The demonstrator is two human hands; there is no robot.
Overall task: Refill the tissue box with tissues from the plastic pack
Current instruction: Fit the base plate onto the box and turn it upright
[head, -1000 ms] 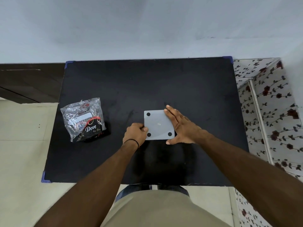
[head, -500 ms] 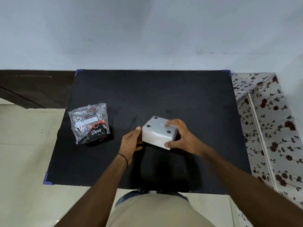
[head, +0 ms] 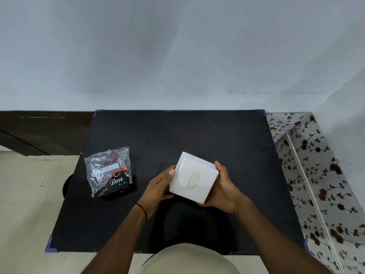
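Head view | box [head: 194, 176] lifted off table [head: 177, 135] at lower centre, oval slot up, likely for checking how it opens | left hand [head: 160, 186] and right hand [head: 223, 186] clasp its sides | plastic pack [head: 109, 171] lies unopened lower left, well apart, likely waiting its turn.

Soft even light, sharp, edges bowed

Black table [head: 177, 135], grey wall [head: 177, 46], floral-papered ledge [head: 320, 175]
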